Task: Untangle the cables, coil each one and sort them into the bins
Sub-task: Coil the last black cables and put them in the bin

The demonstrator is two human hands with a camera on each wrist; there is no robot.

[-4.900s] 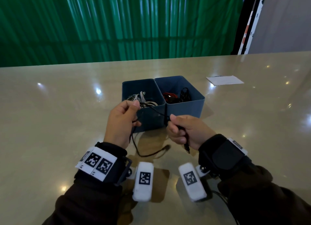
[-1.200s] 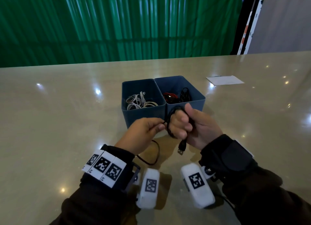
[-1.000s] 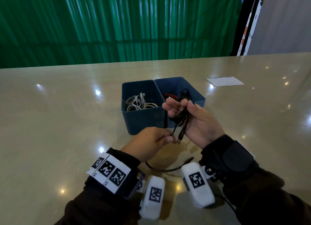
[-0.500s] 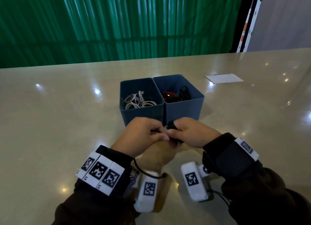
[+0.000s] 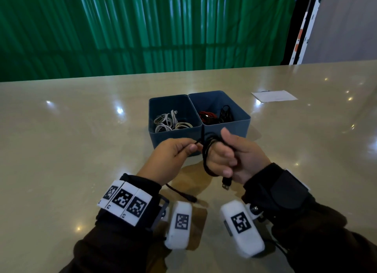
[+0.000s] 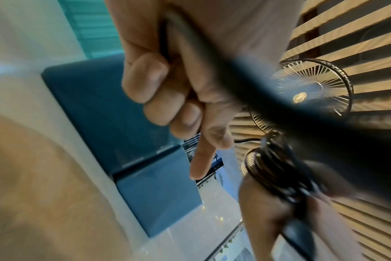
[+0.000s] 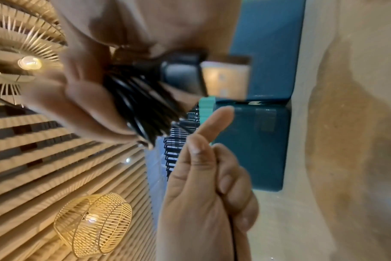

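Note:
A black USB cable (image 5: 206,156) is wound in several loops around the curled fingers of my right hand (image 5: 234,156), whose thumb points up. Its USB plug (image 5: 226,184) hangs below that fist. My left hand (image 5: 177,156) pinches the cable's free length beside the coil; the tail runs under my left wrist and ends in a small plug (image 5: 190,198) on the table. The coil (image 7: 143,107) and plug (image 7: 183,76) fill the right wrist view. The left wrist view shows the cable (image 6: 212,58) running through my left fingers (image 6: 150,77). Both hands hover just in front of two blue bins.
The left bin (image 5: 161,139) holds white and grey cables (image 5: 171,122). The right bin (image 5: 242,122) holds red and black cables (image 5: 216,115). A white paper (image 5: 273,95) lies at the far right of the beige table (image 5: 71,140). A green curtain hangs beyond the far edge.
Over the last second my right hand turned its fist with the thumb up and the loops around its fingers show again. The left hand drew the free length leftward; the loose tail is shorter.

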